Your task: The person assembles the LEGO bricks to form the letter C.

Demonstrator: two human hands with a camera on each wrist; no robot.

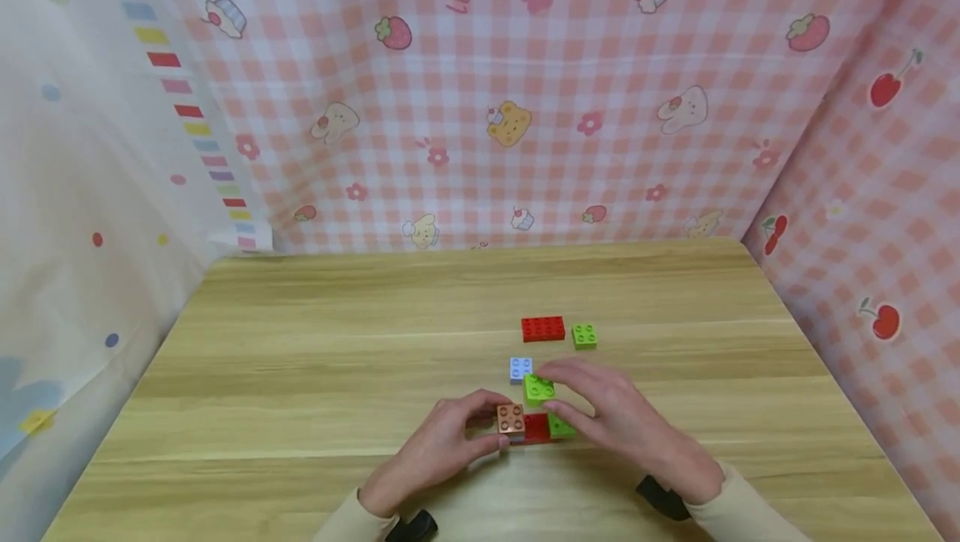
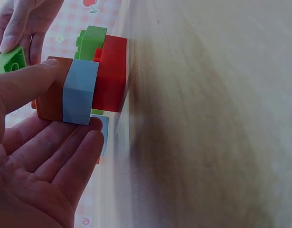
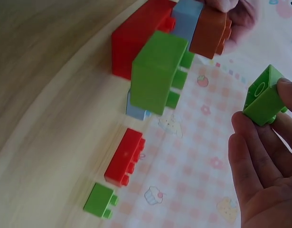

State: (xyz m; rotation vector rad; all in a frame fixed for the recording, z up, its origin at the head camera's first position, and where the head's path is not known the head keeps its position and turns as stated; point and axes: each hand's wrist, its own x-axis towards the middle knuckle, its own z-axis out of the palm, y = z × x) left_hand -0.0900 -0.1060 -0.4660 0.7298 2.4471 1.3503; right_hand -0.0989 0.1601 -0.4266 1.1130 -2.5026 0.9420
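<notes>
Fingers (image 3: pixel 244 164) of the right hand (image 1: pixel 618 410) pinch a green brick (image 1: pixel 539 390) (held aloft).

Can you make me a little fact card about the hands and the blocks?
Left hand: pinches the brown block
Under the brown block: a pale blue block
Under both: the red base block
Base's other end: a second green block
Right hand: holds a lime green block in the air
Further back on the table: another blue block, another red block, a third green block

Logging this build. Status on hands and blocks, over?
Left hand pinching brown block. Right hand holding raised green block. Red base block: middle uncovered, no obstruction seen.
</notes>
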